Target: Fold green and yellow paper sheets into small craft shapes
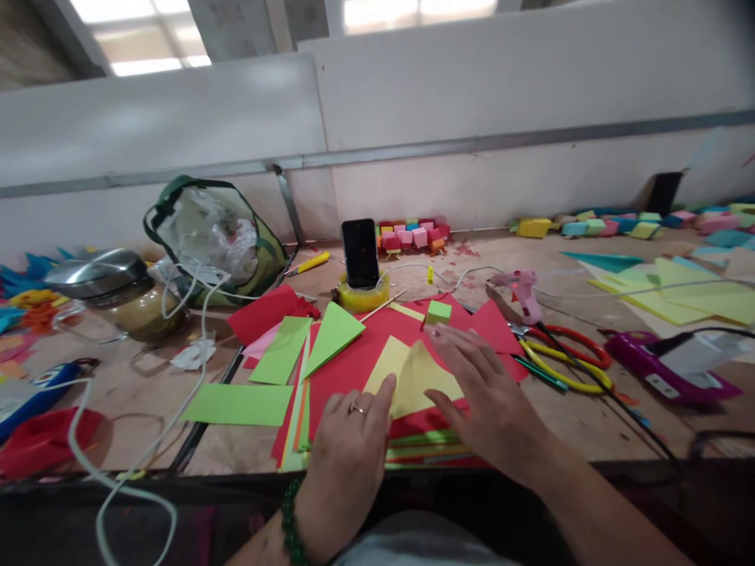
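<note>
A creased piece of pale yellow paper (413, 383) lies on a stack of red sheets (336, 385) in front of me. The index finger of my left hand (352, 448) is stretched out and rests at the yellow paper's left part; the other fingers are bent. My right hand (487, 393) is spread over the right side of the paper, thumb apart from the fingers. A small green paper cube (438, 313) sits just beyond the right fingertips. Left of the yellow paper lies a folded green piece (335, 334).
Scissors (569, 358) and a pink glue gun (523, 292) lie to the right. A phone (360, 253) leans on a tape roll (362, 295) behind the stack. Green strips (239, 403), a glass jar (121, 295), a bag (218, 236) and a white cable (204, 338) occupy the left.
</note>
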